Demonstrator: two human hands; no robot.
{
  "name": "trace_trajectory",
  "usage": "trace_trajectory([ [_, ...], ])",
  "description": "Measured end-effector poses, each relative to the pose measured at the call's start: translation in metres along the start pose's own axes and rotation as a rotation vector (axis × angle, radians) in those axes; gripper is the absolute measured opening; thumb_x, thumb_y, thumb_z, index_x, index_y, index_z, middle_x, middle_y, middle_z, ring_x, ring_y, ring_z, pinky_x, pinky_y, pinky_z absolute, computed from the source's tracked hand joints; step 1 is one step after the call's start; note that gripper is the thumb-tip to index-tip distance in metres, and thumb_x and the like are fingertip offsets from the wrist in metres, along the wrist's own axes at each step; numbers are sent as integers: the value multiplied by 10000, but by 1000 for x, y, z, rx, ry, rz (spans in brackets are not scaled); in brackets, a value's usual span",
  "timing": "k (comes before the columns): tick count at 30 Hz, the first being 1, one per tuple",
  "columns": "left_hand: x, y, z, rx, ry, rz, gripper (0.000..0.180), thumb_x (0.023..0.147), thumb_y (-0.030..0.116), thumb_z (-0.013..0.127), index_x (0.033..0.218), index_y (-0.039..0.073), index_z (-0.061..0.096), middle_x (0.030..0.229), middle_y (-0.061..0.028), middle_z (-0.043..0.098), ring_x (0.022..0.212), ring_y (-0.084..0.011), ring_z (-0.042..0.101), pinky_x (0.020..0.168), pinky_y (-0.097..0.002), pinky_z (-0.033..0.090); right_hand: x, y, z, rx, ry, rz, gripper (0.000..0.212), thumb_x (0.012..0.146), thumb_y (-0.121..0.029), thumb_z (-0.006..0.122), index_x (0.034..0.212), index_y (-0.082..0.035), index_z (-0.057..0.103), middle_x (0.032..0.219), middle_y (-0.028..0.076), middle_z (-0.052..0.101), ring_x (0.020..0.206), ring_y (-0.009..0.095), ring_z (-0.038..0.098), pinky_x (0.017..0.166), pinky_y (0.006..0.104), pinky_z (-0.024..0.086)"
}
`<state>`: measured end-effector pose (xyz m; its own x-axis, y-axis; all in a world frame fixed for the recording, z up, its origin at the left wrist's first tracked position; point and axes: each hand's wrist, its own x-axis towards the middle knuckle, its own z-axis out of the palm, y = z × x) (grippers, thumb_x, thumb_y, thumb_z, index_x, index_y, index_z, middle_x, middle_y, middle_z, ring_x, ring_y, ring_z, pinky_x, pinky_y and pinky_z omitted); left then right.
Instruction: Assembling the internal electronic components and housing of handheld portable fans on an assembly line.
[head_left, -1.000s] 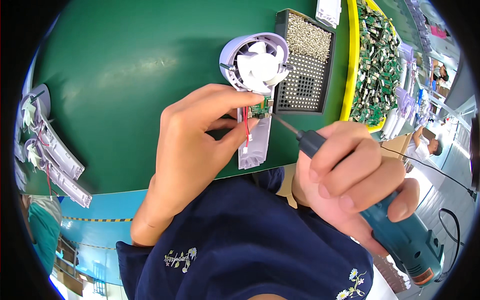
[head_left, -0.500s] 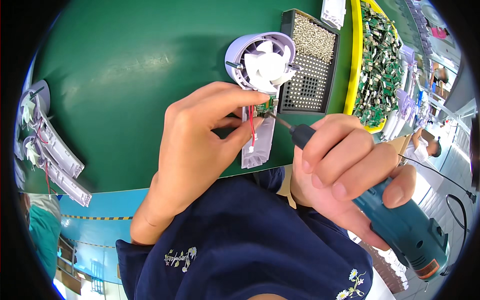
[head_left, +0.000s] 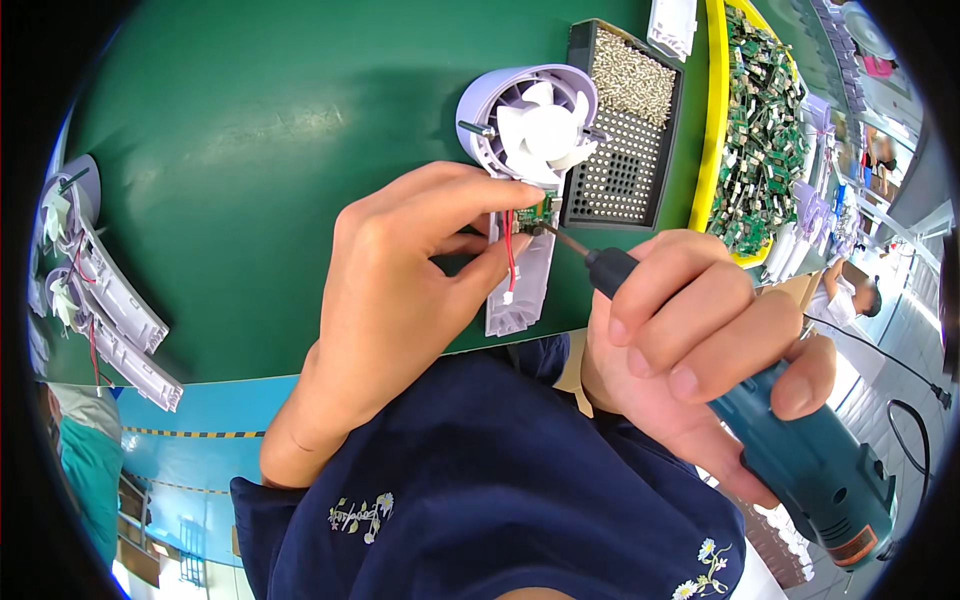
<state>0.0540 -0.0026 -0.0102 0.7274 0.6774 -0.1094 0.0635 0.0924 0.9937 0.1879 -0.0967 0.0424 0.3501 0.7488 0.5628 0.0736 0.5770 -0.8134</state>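
Note:
A small green circuit board (head_left: pixel 540 207) sits in the lavender handle (head_left: pixel 519 300) of a handheld fan, whose round housing (head_left: pixel 472 105) with white blades (head_left: pixel 543 130) lies on the bench. Thumb and index finger of my left hand (head_left: pixel 400 250) pinch the board area from its left side. Red wires (head_left: pixel 508 250) with a white plug hang over the handle below my fingers. My right hand (head_left: pixel 690 330) is wrapped round a teal electric screwdriver (head_left: pixel 810 470). Its bit (head_left: pixel 568 239) reaches the board's lower right edge; the exact contact point is too small to tell.
Right of the fan stands a black screw tray (head_left: pixel 612 185) with loose screws and a holed plate. Beyond it is a yellow bin (head_left: pixel 712 120) heaped with circuit boards (head_left: pixel 757 140). More fan halves (head_left: pixel 125 300) lie at the green bench's (head_left: pixel 250 130) left edge. A black cable (head_left: pixel 880 350) runs at right.
The fan has shifted very slightly right, and the screwdriver with my right hand has moved a touch the same way. My left hand keeps its pinch.

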Motion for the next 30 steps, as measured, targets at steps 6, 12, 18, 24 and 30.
trace_trajectory([
  [6,-1,-1,-2,7,7,-4,304,748,-86,752,1023,40,719,877,-100,664,722,-192,672,655,-278,614,0,4,4,-5,4,17,589,880,-629,609,1156,-115,528,766,36,537,515,150,475,451,310,386],
  [12,0,-2,-5,28,-58,22,361,761,-151,724,1079,21,719,996,-80,637,826,-108,659,697,-223,594,6,1,3,-68,-96,40,581,882,-635,599,1127,-115,517,752,43,535,505,163,473,450,321,383],
  [18,-2,-1,-5,2,-63,-27,372,761,-151,719,1089,27,720,992,-85,636,851,-125,666,722,-233,604,-2,6,10,-82,-30,-34,624,876,-663,582,1158,-110,518,753,52,536,521,173,480,483,321,392],
  [24,-2,4,-6,-54,-43,37,322,763,-101,746,1062,15,718,965,-120,667,797,-191,699,713,-280,621,-22,-14,-2,89,379,49,763,852,-747,528,1201,-69,511,854,110,611,519,159,519,444,293,410],
  [30,-2,6,-13,-130,-86,138,333,743,-112,771,1055,-4,730,957,-115,670,856,-169,694,715,-276,614,-49,-18,2,-77,559,858,415,836,44,669,1211,38,494,1047,179,707,529,72,531,457,217,414],
])
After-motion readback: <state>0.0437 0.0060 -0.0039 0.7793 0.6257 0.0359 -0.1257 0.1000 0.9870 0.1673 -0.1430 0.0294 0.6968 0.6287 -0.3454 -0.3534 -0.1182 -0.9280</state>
